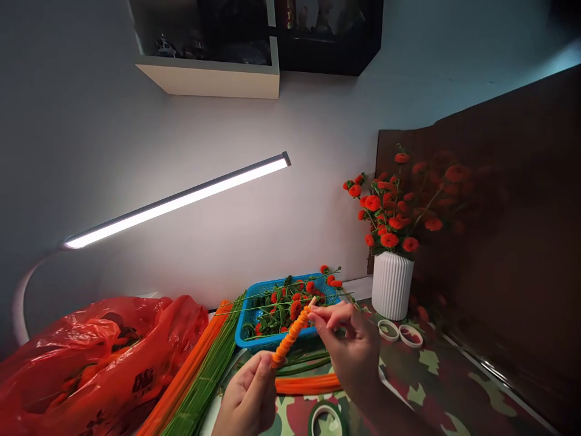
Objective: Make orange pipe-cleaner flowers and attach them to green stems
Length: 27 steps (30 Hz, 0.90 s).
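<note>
My left hand (251, 387) is closed round the lower end of a thin stick wrapped in a coil of orange pipe cleaner (292, 336). The stick slants up to the right, and its pale tip shows past the coil. At that upper end my right hand (347, 339) pinches the coil between thumb and forefinger. Just behind the hands stands a blue plastic basket (254, 348) holding red fuzzy flowers (296, 310) with green stems. Orange pipe cleaners (308, 384) lie on the table beneath the hands. A roll of green tape (313, 418) lies close in front of them.
To the left are long bundles of green pipe cleaners (200, 387) and orange ones (181, 369), beside a red plastic bag (149, 333). A white ribbed vase (393, 287) of red flowers stands right, near two white rings (411, 336). A lit lamp (181, 200) hangs above.
</note>
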Each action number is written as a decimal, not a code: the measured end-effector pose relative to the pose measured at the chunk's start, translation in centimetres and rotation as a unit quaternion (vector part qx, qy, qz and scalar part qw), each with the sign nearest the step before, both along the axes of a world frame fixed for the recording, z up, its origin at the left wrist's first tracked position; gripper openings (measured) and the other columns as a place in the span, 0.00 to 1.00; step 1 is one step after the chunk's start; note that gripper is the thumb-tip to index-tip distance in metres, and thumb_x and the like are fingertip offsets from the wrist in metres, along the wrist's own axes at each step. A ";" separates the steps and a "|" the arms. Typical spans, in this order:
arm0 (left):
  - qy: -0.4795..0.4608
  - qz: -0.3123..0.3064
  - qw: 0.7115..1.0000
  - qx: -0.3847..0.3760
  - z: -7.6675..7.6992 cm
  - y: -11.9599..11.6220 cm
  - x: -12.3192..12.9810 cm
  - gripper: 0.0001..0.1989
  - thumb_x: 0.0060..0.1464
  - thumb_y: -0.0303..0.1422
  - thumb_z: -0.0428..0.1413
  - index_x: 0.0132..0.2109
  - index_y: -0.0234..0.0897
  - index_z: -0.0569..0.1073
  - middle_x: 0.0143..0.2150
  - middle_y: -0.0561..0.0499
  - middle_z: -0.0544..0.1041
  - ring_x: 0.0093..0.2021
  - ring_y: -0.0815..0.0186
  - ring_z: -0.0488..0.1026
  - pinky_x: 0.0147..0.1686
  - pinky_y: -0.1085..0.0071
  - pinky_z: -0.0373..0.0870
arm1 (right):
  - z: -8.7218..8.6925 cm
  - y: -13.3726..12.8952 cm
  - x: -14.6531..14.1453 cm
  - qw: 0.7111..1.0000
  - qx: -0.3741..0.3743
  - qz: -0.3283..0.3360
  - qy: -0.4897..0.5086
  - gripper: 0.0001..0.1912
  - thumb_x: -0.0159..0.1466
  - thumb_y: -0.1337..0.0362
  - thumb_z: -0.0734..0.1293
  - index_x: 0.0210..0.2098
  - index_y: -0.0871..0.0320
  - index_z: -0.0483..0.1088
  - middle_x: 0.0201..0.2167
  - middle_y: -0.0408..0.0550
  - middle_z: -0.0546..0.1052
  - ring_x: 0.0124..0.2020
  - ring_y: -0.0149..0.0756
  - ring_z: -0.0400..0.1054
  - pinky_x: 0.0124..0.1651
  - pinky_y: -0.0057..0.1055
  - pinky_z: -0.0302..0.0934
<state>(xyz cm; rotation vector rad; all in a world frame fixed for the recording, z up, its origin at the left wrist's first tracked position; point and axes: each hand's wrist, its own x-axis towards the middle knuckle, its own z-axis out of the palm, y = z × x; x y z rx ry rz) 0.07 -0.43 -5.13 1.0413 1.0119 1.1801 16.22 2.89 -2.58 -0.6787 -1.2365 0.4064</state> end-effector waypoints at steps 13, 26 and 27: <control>0.042 -0.052 0.995 0.076 -0.2 0.9 -1.1 0.26 0.50 0.57 0.56 0.29 0.37 0.63 0.18 0.64 0.45 0.19 0.76 0.38 0.17 0.79 0.39 | 3.0 0.5 1.9 0.902 -0.284 0.311 0.095 0.13 0.45 0.58 0.77 0.23 0.60 0.74 0.18 0.39 0.67 0.20 0.23 0.52 0.21 0.23 0.42; 0.130 -0.043 0.982 0.127 2.3 -0.6 -0.9 0.21 0.58 0.52 0.50 0.33 0.36 0.65 0.21 0.62 0.50 0.20 0.74 0.43 0.18 0.78 0.45 | 1.5 0.0 0.0 0.876 -0.290 0.360 0.136 0.18 0.44 0.55 0.79 0.27 0.59 0.75 0.16 0.35 0.61 0.18 0.20 0.46 0.20 0.23 0.41; 0.139 -0.039 0.981 0.131 2.4 -0.7 -1.0 0.20 0.58 0.51 0.49 0.33 0.36 0.65 0.21 0.62 0.50 0.20 0.73 0.43 0.19 0.77 0.46 | 1.5 0.0 -0.1 0.876 -0.290 0.357 0.143 0.18 0.43 0.55 0.79 0.28 0.59 0.75 0.16 0.34 0.60 0.17 0.20 0.45 0.20 0.23 0.41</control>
